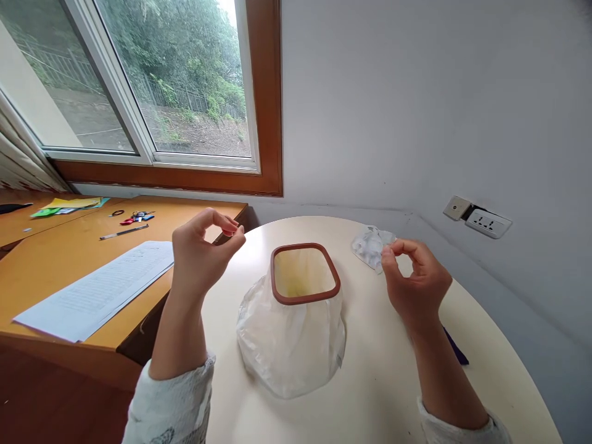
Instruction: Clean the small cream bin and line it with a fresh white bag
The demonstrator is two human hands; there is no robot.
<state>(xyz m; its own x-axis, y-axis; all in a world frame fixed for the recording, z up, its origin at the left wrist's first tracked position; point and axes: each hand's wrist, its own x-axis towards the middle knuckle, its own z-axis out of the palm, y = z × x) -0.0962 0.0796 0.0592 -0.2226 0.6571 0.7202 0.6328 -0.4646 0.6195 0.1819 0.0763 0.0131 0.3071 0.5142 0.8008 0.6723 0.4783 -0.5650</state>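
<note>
A small bin (305,299) stands on the round cream table, with a brown squarish rim and a translucent white bag draped down around its outside. The inside looks yellowish. To its left, my left hand (203,243) is raised with thumb and fingertips brought together, nothing visible in the pinch. My right hand (416,277) hovers to the right of the bin in a similar pinch, also with nothing visible in it. Just behind the right fingertips lies a crumpled clear plastic bag (370,245); the hand seems apart from it. Neither hand touches the bin.
A dark blue flat item (456,346) lies partly hidden behind my right forearm. On the wooden desk (139,216) at left are paper sheets (106,287), a pen (124,232) and keys (137,217). A wall socket (488,222) is at right, a window at the back left.
</note>
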